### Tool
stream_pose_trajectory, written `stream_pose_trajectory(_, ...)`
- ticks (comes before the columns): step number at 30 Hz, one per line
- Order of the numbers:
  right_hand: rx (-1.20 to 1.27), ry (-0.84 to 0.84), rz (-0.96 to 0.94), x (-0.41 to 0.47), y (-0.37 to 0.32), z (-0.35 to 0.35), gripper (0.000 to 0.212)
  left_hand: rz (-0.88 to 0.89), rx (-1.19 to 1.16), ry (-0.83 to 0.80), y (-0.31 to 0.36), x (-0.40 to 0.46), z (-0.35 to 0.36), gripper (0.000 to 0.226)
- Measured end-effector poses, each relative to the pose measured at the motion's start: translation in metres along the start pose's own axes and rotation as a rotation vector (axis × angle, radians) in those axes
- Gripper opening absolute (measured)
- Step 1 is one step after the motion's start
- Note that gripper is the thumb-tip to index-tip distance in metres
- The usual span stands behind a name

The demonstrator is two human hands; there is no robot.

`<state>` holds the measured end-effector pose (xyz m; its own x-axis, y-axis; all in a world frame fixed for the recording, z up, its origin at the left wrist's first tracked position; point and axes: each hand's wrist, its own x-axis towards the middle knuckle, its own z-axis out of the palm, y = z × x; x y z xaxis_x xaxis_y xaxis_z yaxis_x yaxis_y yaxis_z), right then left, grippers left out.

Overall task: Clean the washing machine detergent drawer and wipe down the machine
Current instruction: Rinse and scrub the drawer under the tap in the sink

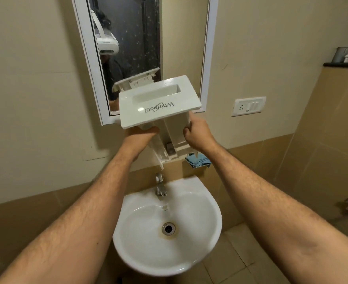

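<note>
The drawer [159, 103] is held up over the sink [199, 253], front panel tipped towards the camera. Left hand [142, 133] supports underneath, right hand [197, 130] fingers clamped on its side. Lower it under the tap [160, 188] before rinsing, keeping both grips firm.

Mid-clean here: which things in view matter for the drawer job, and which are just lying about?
In the job: detergent drawer, left hand, right hand, sink, tap, blue cloth.
Lying about: mirror, wall socket, steel cup.
</note>
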<state>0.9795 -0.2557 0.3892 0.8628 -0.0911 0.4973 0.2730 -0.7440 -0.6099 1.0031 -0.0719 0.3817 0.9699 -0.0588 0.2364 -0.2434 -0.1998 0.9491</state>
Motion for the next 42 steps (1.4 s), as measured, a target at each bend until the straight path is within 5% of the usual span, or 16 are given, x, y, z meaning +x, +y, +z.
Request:
stream_pose_trajectory(5,0.005,0.113,-0.052,0.006,-0.005,-0.012,0.036,-0.291,-0.151,0.018,0.015,0.007,-0.014,0.074)
stream_pose_trajectory(7,0.0,0.067,-0.021,0.001,-0.001,-0.005,0.038,-0.217,-0.316,-0.054,0.011,0.0,-0.012,0.058)
stream_pose_trajectory(11,-0.064,-0.058,0.047,-0.016,0.015,0.016,0.043,-0.11,0.006,-0.039,-0.024,-0.008,-0.002,0.035)
stream_pose_trajectory(15,-0.06,0.049,0.027,-0.01,0.008,0.008,0.02,-0.149,-0.127,0.027,-0.01,-0.008,-0.007,0.048)
stream_pose_trajectory(17,-0.082,0.049,0.019,-0.009,0.006,0.008,0.025,-0.31,-0.514,0.093,-0.006,-0.007,-0.007,0.048)
stream_pose_trajectory(19,-0.106,-0.004,0.026,-0.015,0.01,0.017,0.02,-0.113,-0.123,0.122,-0.012,-0.011,-0.004,0.04)
stream_pose_trajectory(22,-0.144,-0.05,0.073,-0.024,0.021,0.03,0.026,-0.211,-0.324,0.036,-0.032,-0.016,0.006,0.045)
stream_pose_trajectory(32,-0.111,-0.037,0.123,-0.032,0.027,0.049,0.02,-0.16,0.144,-0.107,-0.067,-0.013,-0.013,0.054)
stream_pose_trajectory(42,-0.095,-0.023,0.169,-0.032,0.032,0.062,0.027,-0.02,-0.034,-0.057,-0.069,-0.009,-0.012,0.037)
